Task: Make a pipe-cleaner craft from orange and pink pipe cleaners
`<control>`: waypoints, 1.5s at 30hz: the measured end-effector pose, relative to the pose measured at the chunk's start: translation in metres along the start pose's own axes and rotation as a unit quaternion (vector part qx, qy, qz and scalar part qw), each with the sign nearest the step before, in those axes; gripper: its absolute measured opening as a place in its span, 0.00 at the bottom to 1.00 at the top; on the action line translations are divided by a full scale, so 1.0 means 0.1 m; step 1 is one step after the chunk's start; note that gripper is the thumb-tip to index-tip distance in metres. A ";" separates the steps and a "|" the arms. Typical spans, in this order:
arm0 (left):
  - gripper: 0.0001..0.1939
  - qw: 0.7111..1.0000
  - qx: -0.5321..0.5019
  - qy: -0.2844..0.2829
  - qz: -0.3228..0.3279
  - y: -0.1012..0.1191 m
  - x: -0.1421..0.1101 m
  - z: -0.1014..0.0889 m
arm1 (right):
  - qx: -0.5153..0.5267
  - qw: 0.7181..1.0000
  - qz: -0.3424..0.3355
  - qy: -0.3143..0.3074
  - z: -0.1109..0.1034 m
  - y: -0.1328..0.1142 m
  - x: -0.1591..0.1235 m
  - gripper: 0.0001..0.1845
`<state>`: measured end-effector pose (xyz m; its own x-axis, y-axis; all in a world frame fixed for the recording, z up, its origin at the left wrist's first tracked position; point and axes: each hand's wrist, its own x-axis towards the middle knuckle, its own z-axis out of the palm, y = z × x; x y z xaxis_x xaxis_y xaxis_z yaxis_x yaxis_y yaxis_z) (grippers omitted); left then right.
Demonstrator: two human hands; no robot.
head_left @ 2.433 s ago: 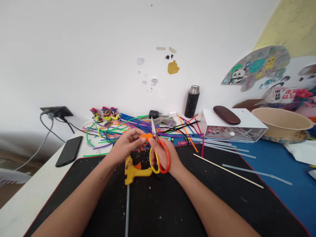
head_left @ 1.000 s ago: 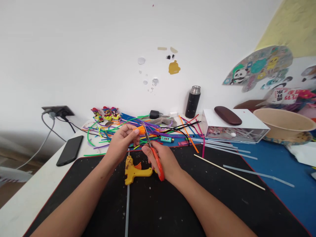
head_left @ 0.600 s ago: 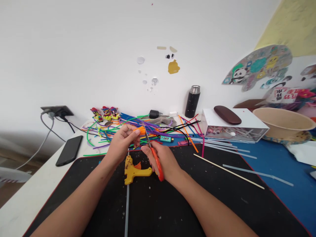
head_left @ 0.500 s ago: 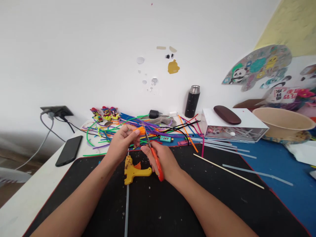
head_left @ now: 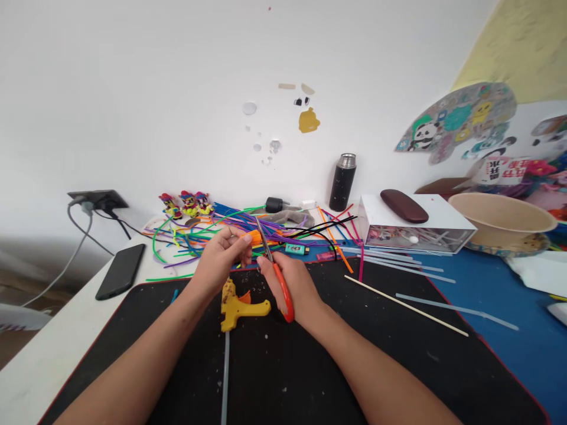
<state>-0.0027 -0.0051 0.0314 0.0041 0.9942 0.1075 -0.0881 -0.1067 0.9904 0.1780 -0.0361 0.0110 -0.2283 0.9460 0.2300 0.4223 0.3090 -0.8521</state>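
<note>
Between the thumb and fingers of my left hand (head_left: 225, 252) is a small fuzzy orange piece (head_left: 256, 237), which looks like pipe cleaner. My right hand (head_left: 296, 282) is closed around the handles of orange-handled scissors (head_left: 282, 289). Their blades point up and away, right beside the orange piece; whether they touch it I cannot tell. Below my hands a yellow hot glue gun (head_left: 239, 308) lies on the black mat (head_left: 274, 366), a clear glue stick (head_left: 225, 378) running out of its back end. Behind my hands spreads a pile of colored pipe cleaners (head_left: 230, 213).
A black phone (head_left: 121, 271) lies at the left. Several small figures (head_left: 188, 203) stand near the wall. At the right are a black flask (head_left: 343, 183), a white box (head_left: 398, 221) with a dark case on it, a beige bowl (head_left: 500, 218), loose glue sticks (head_left: 398, 260) and a thin wooden stick (head_left: 405, 305).
The whole view has shifted slightly, so most things sit a little further left. Both hands keep their grips, and the scissor blades have moved slightly relative to the orange piece.
</note>
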 end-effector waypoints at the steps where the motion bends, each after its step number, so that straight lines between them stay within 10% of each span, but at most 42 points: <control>1: 0.19 1.000 -0.007 0.000 -0.005 0.01 0.00 0.01 | 0.000 1.000 -0.001 0.001 0.00 0.01 0.00 0.24; 18: 0.19 0.997 -0.062 0.051 0.001 0.04 0.05 -0.06 | 0.230 0.965 0.052 -0.113 0.07 0.11 0.01 0.31; 45: 0.21 0.995 0.023 0.052 0.083 0.02 0.04 -0.03 | 0.079 0.992 0.032 -0.098 -0.02 -0.02 -0.01 0.23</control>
<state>-0.0059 -0.0015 0.0331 -0.1094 0.9585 0.2632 -0.0337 -0.2682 0.9628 0.1796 -0.0379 0.0135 -0.3792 0.9209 0.0908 0.3024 0.2160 -0.9284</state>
